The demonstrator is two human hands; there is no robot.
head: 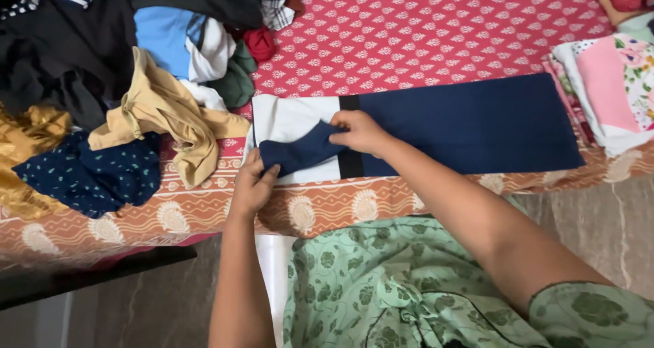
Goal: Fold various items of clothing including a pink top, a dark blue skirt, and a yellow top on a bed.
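Note:
A navy, white and black shirt [470,123] lies folded into a long strip across the red patterned bed sheet [422,27]. Its navy sleeve [300,152] is turned over the white part [289,119]. My left hand [251,184] pinches the sleeve's near end at the sheet's front edge. My right hand [360,131] presses the sleeve's other end down by the black band [349,162]. Both hands grip the sleeve fabric.
A heap of loose clothes [122,68] fills the left: black, blue, mustard, gold and a dotted navy piece [95,174]. A stack of folded clothes [610,92] sits at the right edge. The bed's front edge runs just below the shirt, with stone floor [613,225] beyond.

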